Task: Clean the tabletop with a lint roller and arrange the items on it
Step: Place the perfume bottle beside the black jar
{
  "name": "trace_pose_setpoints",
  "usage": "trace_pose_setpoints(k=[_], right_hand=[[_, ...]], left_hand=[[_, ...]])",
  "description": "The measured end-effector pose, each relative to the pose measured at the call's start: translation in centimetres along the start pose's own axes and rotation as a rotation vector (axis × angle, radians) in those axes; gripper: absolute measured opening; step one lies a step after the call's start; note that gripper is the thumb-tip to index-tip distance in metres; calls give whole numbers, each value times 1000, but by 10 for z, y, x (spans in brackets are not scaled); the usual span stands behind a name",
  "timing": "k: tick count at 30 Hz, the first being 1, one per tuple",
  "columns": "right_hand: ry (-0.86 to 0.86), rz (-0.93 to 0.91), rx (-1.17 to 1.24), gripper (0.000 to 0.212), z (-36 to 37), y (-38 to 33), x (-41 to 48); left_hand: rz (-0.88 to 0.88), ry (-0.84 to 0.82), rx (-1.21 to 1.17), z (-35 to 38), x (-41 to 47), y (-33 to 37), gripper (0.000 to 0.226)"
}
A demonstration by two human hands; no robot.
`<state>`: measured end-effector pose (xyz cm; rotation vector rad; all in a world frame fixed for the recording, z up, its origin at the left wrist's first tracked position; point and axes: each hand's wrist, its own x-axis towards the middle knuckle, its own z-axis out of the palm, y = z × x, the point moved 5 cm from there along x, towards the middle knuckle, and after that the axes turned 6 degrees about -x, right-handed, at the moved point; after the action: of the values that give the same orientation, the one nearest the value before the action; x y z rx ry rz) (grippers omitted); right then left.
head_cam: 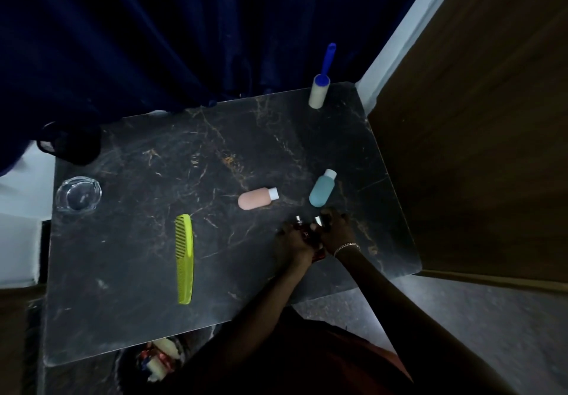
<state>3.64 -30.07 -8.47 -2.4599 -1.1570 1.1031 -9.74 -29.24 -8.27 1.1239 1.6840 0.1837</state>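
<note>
A lint roller (pixel 320 92) with a blue handle stands upright at the far right corner of the dark marble tabletop (pixel 159 179). A pink bottle (pixel 256 198) and a teal bottle (pixel 322 190) lie on their sides right of centre. A yellow-green comb (pixel 185 258) lies towards the front left. My left hand (pixel 292 244) and my right hand (pixel 336 230) meet just below the teal bottle, both closed around small dark items with silver caps (pixel 318 220); what they are is hard to tell.
A glass ashtray (pixel 79 193) sits at the left edge, a dark object (pixel 72 144) behind it. A blue curtain (pixel 153 41) hangs behind the table and a wooden panel (pixel 479 149) stands along its right side. A basket of items (pixel 159 361) sits below the front edge.
</note>
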Motion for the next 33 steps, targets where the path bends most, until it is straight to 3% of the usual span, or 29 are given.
trace_pose_setpoints(k=[8,15,17,23,29,33], right_hand=[[39,-7,-1,53,-5,-4,-7],[-28,-112,-118,31,-10,-7,-11],[-83,-112,40,20,-12,-9,-16],[-303,-105,782,29,-39,-54,-58],[-422,-323,1016,33,-77,-127,-103],[-455,-434,1138,21,-98,-168,-127]], left_hand=[[-7,-11,-300,-11,0,-16,68],[-13,-81,-569,-50,-18,-45,61],[4,-142,-643,-63,-30,-45,57],[31,-229,-872,-109,-84,-24,51],[164,-259,-860,-155,-141,19,49],[258,-268,-815,-175,-169,44,45]])
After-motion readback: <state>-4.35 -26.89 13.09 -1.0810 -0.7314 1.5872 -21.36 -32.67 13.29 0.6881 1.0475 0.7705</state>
